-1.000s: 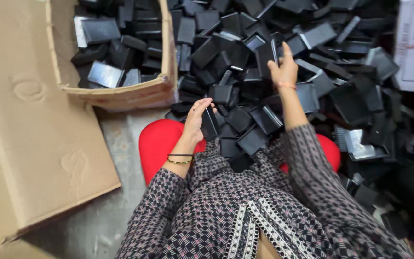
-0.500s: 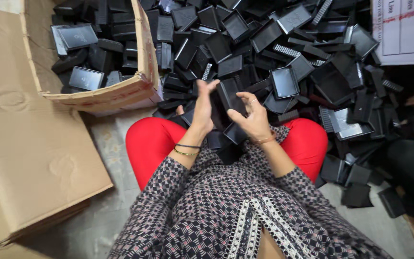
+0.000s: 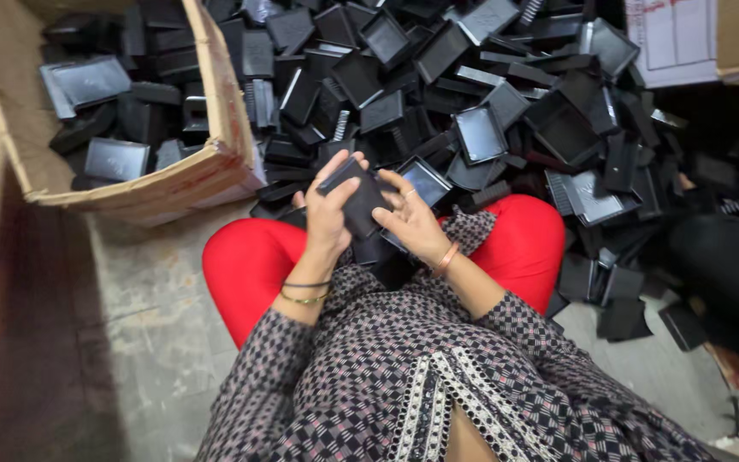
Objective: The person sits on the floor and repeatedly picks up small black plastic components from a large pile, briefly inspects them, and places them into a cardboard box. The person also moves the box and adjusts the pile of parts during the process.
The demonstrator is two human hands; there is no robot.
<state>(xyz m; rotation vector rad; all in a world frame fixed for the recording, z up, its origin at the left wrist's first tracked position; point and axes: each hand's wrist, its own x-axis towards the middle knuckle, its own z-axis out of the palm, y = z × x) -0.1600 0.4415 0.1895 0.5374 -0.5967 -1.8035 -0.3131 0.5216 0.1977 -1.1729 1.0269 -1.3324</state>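
Step in hand, by appearance: handling one piece over the lap. The left hand (image 3: 328, 216) and right hand (image 3: 412, 224) both grip a flat black plastic case (image 3: 359, 201), fingers wrapped on its edges, held above the red-trousered knees. The heap of black cases (image 3: 506, 103) lies ahead on the floor; the cardboard box (image 3: 215, 162), partly filled, stands left. Any next move calls for a firm two-sided hold.
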